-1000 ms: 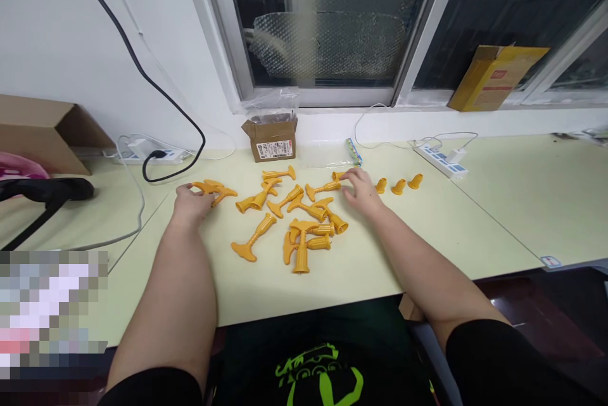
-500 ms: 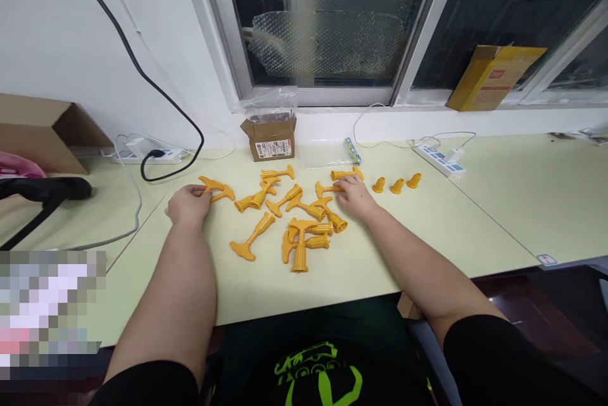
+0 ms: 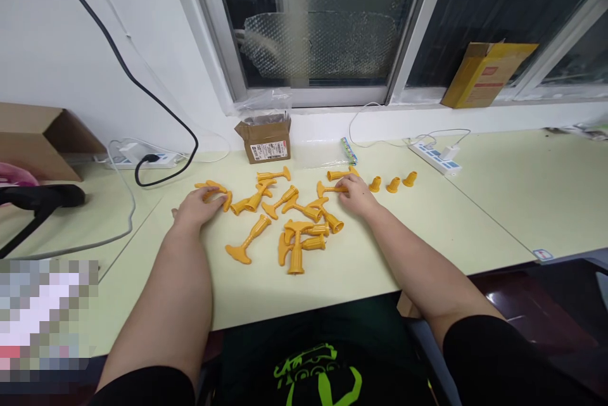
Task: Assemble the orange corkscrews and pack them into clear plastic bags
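Observation:
On the table in front of me lie several yellow plastic T-shaped handles, some with a ribbed, flared sleeve. My left hand [image 3: 197, 206] is curled over two T-handles at the left end; its fingertips close around the nearer T-handle [image 3: 228, 201], and the farther T-handle [image 3: 211, 185] lies just beyond the knuckles. My right hand [image 3: 356, 196] pinches the stem of another T-handle [image 3: 325, 189], whose far end is hidden under the fingers. Behind that hand rests a sleeved T-handle [image 3: 339, 175]. A cluster of sleeved T-handles [image 3: 296, 247] lies nearer my body, between my forearms.
Three loose yellow sleeves [image 3: 392, 185] stand to the right. A small cardboard box [image 3: 266, 143] and a clear plastic bag [image 3: 318, 154] sit by the wall. Power strips [image 3: 434, 158] with cables lie at the back; a black cable [image 3: 192, 156] loops down at left.
My left hand has shifted right and over the handles, and the nearer one has turned in its fingers. My right hand stays at the same stem. The view has moved slightly.

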Motion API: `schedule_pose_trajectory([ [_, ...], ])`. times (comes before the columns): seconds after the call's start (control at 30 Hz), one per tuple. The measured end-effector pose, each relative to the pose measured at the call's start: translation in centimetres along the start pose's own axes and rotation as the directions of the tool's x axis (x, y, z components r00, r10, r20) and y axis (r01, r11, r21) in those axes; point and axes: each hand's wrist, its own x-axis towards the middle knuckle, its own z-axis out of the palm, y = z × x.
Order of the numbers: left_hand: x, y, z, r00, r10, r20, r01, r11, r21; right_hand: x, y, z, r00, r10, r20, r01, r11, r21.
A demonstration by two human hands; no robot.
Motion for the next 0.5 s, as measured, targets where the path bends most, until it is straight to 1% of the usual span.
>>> schedule_pose_trajectory([
  [0.07,0.0,0.4,0.1,0.997,-0.071,-0.035,0.071,0.997,-0.002,0.0,0.3,0.1,1.0,-0.004,0.009,0.004,1.0,0.004],
  [0.13,-0.1,0.9,0.3,0.989,-0.125,-0.081,0.125,0.992,-0.004,0.0,0.5,0.0,1.0,0.022,0.017,-0.021,1.0,-0.018],
  [0.23,-0.2,1.6,0.6,0.97,-0.176,-0.166,0.179,0.984,0.001,-0.1,0.5,-0.1,0.995,0.093,0.031,-0.092,0.995,-0.048],
  [0.3,-0.1,1.8,0.9,0.962,-0.18,-0.204,0.183,0.983,-0.005,0.0,0.4,-0.3,0.988,0.145,0.043,-0.145,0.989,-0.021],
  [0.4,0.1,1.7,1.2,0.96,-0.144,-0.239,0.14,0.99,-0.033,0.0,0.3,-0.6,0.966,0.251,0.062,-0.258,0.956,0.142],
  [0.5,-0.1,1.6,1.3,0.958,-0.101,-0.268,0.079,0.992,-0.095,0.1,0.3,-0.8,0.921,0.382,0.075,-0.382,0.852,0.357],
])
